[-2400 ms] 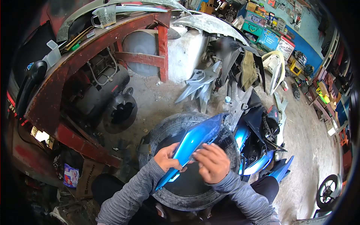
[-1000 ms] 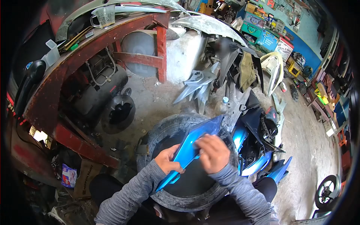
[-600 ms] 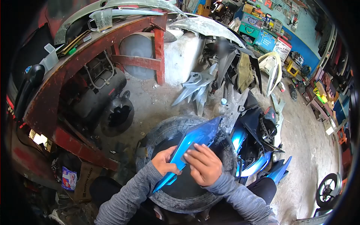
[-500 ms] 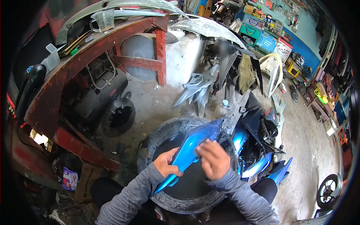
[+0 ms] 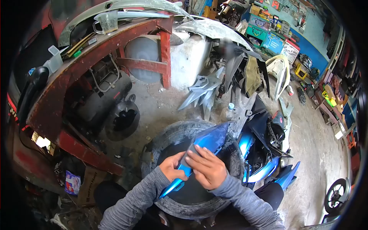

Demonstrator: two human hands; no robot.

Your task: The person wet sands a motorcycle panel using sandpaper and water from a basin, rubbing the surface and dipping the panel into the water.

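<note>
A long, pointed blue motorcycle fairing panel (image 5: 209, 138) slants over a round, dark tub (image 5: 157, 132) with a worn grey rim. My left hand (image 5: 172, 167) is closed around the panel's narrow lower part, thumb on the near side. Across the panel's middle lies my right hand (image 5: 207, 167), its fingers flat and together. A thin dark grey piece that looks like sandpaper (image 5: 189, 154) shows at the edge of those fingers; the rest of it is hidden underneath. Dark liquid (image 5: 195, 191) fills the tub below both hands.
More blue fairing parts (image 5: 264, 170) lie right of the tub, close to my knee. A clear bottle (image 5: 228, 112) stands behind it, near grey panels (image 5: 203, 90). To the left are a red wooden bench (image 5: 142, 65), a compressor tank (image 5: 103, 96) and a cardboard box (image 5: 90, 184).
My right hand has moved left and down along the panel, closer to my left hand, and its fingers now lie flat. The left hand keeps its hold.
</note>
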